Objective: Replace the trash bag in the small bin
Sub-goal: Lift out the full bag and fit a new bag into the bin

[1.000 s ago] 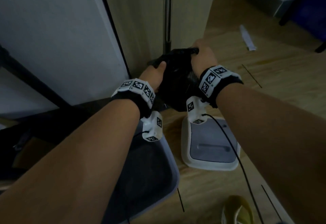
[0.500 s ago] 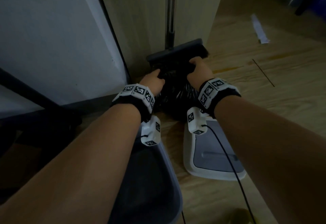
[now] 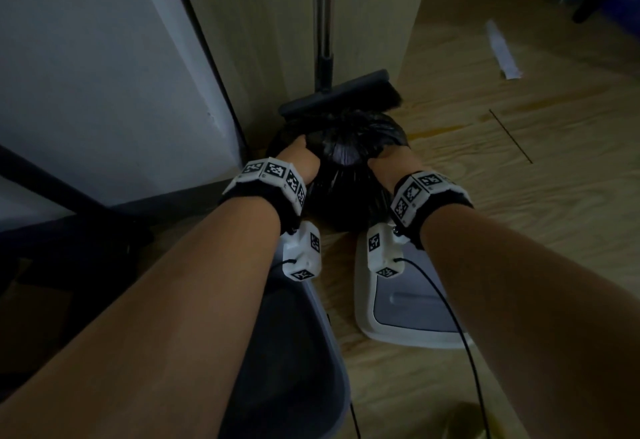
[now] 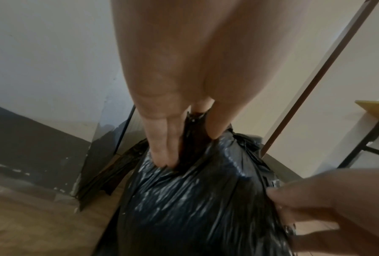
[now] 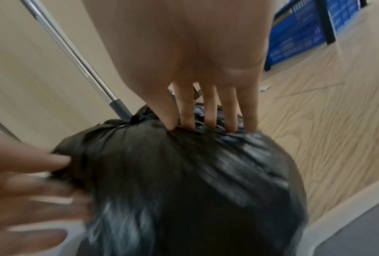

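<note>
A full black trash bag (image 3: 346,161), tied at the top, sits on the wooden floor against the broom head. My left hand (image 3: 298,158) pinches a fold of the bag (image 4: 195,199) between thumb and fingers (image 4: 160,147). My right hand (image 3: 391,165) lies on the bag's right side. Its straight fingers (image 5: 210,117) touch the bag's (image 5: 184,173) top. The small grey bin (image 3: 332,362) stands open under my left forearm. Its inside is dark, so I cannot tell what it holds. Its white and grey lid (image 3: 408,307) lies flat on the floor under my right wrist.
A broom (image 3: 341,92) with a metal handle (image 3: 323,6) leans on a pale wooden cabinet (image 3: 259,23) behind the bag. A white wall (image 3: 86,75) is at the left. A paper scrap (image 3: 502,51) lies on the floor far right, and a blue crate (image 5: 298,31) stands beyond.
Both hands have carried the bag down and forward from the air. It now rests on the floor in front of the broom head.
</note>
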A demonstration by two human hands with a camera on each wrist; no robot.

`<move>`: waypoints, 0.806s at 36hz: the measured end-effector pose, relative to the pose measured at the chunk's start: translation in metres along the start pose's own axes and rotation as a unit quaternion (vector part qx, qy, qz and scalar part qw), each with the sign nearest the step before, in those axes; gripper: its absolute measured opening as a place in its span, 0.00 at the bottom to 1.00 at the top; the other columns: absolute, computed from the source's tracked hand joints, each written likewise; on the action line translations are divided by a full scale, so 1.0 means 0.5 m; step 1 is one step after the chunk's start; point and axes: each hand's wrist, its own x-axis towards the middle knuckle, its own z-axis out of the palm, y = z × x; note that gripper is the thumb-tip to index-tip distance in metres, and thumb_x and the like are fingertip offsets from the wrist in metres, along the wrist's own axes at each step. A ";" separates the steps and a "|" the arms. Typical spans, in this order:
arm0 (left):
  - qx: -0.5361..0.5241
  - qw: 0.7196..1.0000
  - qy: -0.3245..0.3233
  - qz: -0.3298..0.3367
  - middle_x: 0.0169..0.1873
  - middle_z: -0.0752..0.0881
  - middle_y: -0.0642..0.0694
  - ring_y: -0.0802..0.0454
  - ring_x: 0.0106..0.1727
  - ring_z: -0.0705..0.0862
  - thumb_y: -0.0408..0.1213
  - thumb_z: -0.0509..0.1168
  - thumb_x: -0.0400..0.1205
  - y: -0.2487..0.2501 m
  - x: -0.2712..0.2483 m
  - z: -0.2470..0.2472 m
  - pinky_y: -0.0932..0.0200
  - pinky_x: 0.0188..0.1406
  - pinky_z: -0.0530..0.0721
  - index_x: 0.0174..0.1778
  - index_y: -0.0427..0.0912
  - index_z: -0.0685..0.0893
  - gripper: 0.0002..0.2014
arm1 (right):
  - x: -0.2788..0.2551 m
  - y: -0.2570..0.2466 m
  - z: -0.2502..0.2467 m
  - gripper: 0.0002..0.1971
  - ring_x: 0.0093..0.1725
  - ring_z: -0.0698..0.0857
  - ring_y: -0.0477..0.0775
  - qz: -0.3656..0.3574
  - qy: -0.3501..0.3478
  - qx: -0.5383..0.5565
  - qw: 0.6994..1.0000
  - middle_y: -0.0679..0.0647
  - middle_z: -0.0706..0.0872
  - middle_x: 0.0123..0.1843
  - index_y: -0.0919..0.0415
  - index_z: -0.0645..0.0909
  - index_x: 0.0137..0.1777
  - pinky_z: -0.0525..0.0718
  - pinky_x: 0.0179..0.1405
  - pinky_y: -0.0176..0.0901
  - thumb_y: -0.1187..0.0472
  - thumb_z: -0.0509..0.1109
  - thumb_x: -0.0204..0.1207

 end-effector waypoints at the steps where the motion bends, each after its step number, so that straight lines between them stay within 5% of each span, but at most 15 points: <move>1: 0.015 1.000 -0.009 -0.004 0.81 0.63 0.35 0.36 0.79 0.68 0.34 0.53 0.89 0.005 -0.001 -0.003 0.46 0.79 0.67 0.85 0.41 0.52 0.28 | 0.005 -0.003 0.004 0.11 0.37 0.78 0.60 -0.002 -0.009 -0.008 1.000 0.63 0.80 0.39 0.67 0.76 0.43 0.74 0.36 0.43 0.61 0.60 0.83; 4: 0.043 0.999 -0.020 -0.002 0.84 0.54 0.36 0.36 0.81 0.63 0.35 0.54 0.89 0.017 -0.008 -0.017 0.45 0.80 0.65 0.86 0.46 0.42 0.33 | 0.016 -0.002 0.019 0.14 0.59 0.81 0.68 -0.009 -0.028 -0.024 0.999 0.67 0.81 0.60 0.68 0.78 0.63 0.81 0.54 0.53 0.62 0.59 0.83; 6: 0.046 0.998 -0.035 0.001 0.84 0.54 0.36 0.36 0.80 0.65 0.35 0.55 0.88 0.016 -0.013 -0.021 0.44 0.78 0.67 0.85 0.48 0.41 0.35 | 0.015 0.002 0.027 0.15 0.63 0.79 0.71 -0.008 -0.024 -0.015 1.000 0.68 0.77 0.68 0.65 0.77 0.66 0.80 0.61 0.57 0.62 0.59 0.82; 9: 0.053 0.998 -0.043 0.013 0.83 0.60 0.37 0.35 0.76 0.71 0.37 0.59 0.87 0.008 -0.026 -0.024 0.43 0.74 0.74 0.85 0.52 0.41 0.37 | 0.007 0.003 0.029 0.05 0.57 0.81 0.69 -0.002 -0.016 0.016 1.000 0.65 0.79 0.61 0.59 0.77 0.48 0.81 0.54 0.54 0.59 0.63 0.77; 12: 0.046 0.997 -0.049 0.031 0.83 0.60 0.38 0.37 0.77 0.71 0.40 0.59 0.87 0.005 -0.050 -0.034 0.45 0.74 0.74 0.85 0.52 0.42 0.37 | -0.010 0.000 0.028 0.12 0.46 0.80 0.62 0.010 -0.015 0.030 0.999 0.63 0.81 0.57 0.63 0.80 0.55 0.79 0.47 0.49 0.55 0.65 0.78; 17: 0.062 0.997 -0.038 0.029 0.82 0.62 0.38 0.38 0.76 0.71 0.38 0.59 0.87 0.013 -0.101 -0.055 0.45 0.73 0.76 0.86 0.50 0.44 0.36 | -0.042 -0.007 0.026 0.17 0.52 0.82 0.66 0.016 -0.012 0.042 0.999 0.65 0.84 0.59 0.64 0.84 0.49 0.82 0.51 0.52 0.49 0.67 0.76; 21: 0.088 0.995 -0.014 0.038 0.84 0.58 0.41 0.41 0.81 0.66 0.37 0.57 0.88 0.011 -0.143 -0.071 0.51 0.77 0.70 0.86 0.44 0.49 0.32 | -0.076 -0.025 0.012 0.22 0.64 0.79 0.67 0.015 -0.006 0.039 0.999 0.61 0.79 0.69 0.59 0.80 0.63 0.80 0.66 0.60 0.46 0.67 0.74; 25: 0.086 0.995 0.022 0.055 0.84 0.60 0.42 0.44 0.82 0.64 0.36 0.57 0.87 -0.004 -0.189 -0.091 0.60 0.77 0.64 0.85 0.43 0.54 0.30 | -0.115 -0.053 0.002 0.17 0.60 0.82 0.67 -0.004 -0.006 0.050 0.999 0.62 0.82 0.59 0.58 0.81 0.56 0.82 0.62 0.59 0.47 0.67 0.75; 29: 0.078 0.993 0.050 0.071 0.83 0.63 0.42 0.45 0.82 0.65 0.36 0.57 0.87 -0.026 -0.239 -0.104 0.61 0.77 0.64 0.84 0.43 0.58 0.28 | -0.158 -0.073 -0.001 0.27 0.69 0.77 0.68 -0.018 -0.002 0.057 0.998 0.60 0.74 0.73 0.52 0.75 0.72 0.77 0.70 0.61 0.46 0.68 0.74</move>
